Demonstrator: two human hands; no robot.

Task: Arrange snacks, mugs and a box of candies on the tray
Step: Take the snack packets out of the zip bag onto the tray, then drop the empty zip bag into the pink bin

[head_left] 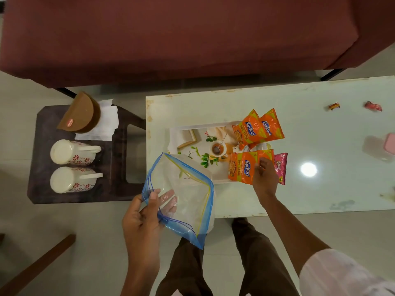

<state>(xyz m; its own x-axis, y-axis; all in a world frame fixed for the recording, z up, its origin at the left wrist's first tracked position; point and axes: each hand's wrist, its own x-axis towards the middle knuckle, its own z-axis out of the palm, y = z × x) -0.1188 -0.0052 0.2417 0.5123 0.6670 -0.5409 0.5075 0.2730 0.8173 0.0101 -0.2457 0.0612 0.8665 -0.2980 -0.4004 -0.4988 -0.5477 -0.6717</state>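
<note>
A white picture-printed tray [183, 135] lies on the pale table. Two orange snack packets [259, 129] rest on its far right corner. Another orange snack packet [243, 165] lies on the near right part, with a pink packet [281, 167] beside it. My right hand [264, 178] pinches the near orange packet's edge. My left hand [145, 218] grips a clear zip bag [183, 195] with blue edges, held over the table's near left corner. Two white flowered mugs [70, 152] [68, 180] lie on their sides on a dark stool at the left.
A brown half-round box [79, 114] and white tissues [104, 122] sit on the dark stool [49, 197]. Two loose candies [333, 106] [373, 106] and a pink container [389, 144] lie on the table's right part. A maroon sofa [171, 39] stands behind.
</note>
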